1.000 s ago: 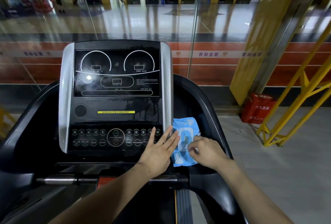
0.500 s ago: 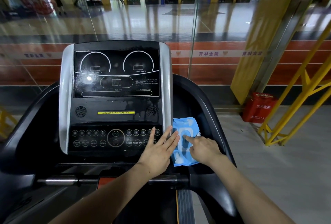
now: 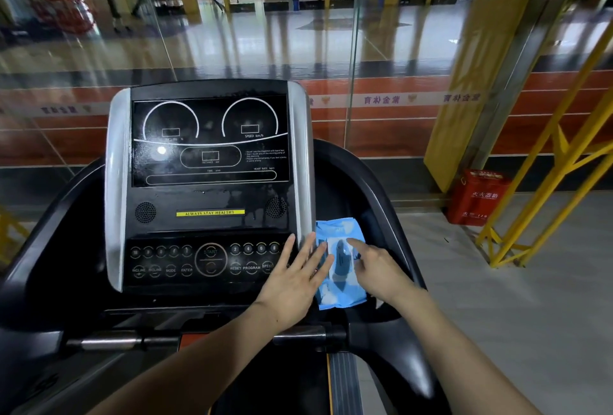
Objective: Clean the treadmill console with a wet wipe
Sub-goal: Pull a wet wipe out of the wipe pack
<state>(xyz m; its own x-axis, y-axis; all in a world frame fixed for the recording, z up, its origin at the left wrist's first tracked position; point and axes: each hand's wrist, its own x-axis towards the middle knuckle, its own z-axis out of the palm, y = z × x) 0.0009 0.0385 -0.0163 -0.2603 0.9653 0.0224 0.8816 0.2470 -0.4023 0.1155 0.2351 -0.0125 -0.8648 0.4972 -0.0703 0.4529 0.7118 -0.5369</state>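
Blue wet-wipe pack, soft, white-labelled, lying right of centre beside the black treadmill console: left hand flat, fingers spread, steadying its edge; right hand loosely curled, index fingertip on the label flap.

A tall glass wall is reflecting a glossy hall floor; a red box is sitting beside yellow steel framing on grey flooring.

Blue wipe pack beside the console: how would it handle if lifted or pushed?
The blue wipe pack looks like soft film, so probably floppy. Its glossy wrapper may slide on the smooth black ledge. It lies flat, so rolling seems unlikely.
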